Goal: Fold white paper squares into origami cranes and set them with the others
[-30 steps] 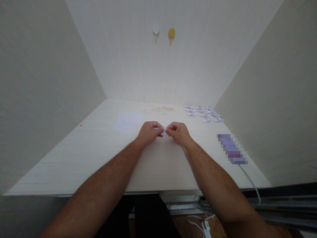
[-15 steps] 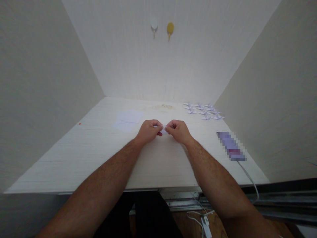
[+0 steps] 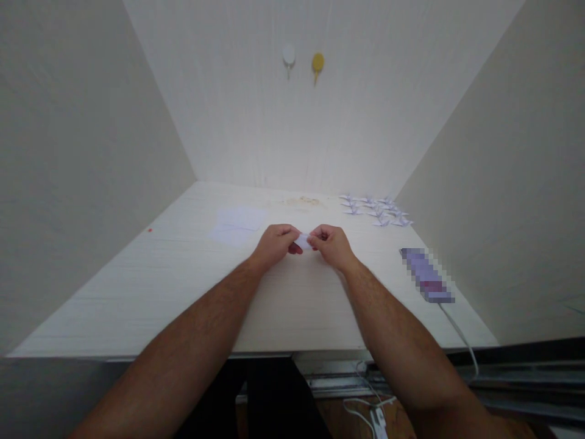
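Note:
A small folded piece of white paper (image 3: 303, 241) is held between both hands above the middle of the table. My left hand (image 3: 278, 245) pinches its left side between thumb and fingers. On the other side, my right hand (image 3: 333, 245) grips the paper's right edge with thumb and index finger. The fingers hide much of the paper, so its exact folds cannot be made out. Flat sheets of white paper (image 3: 240, 221) lie to the left beyond my left hand. Several folded paper cranes (image 3: 375, 210) stand grouped at the back right.
A phone-like device (image 3: 426, 274), blurred out, lies at the right with a white cable (image 3: 459, 332) running over the table's edge. Walls enclose the white table (image 3: 150, 292) on three sides. Two hooks, white (image 3: 288, 56) and yellow (image 3: 317, 62), are on the back wall.
The fingertips have drawn slightly apart, and more of the paper shows between them. Both hands keep their pinch. The whole view has shifted a little.

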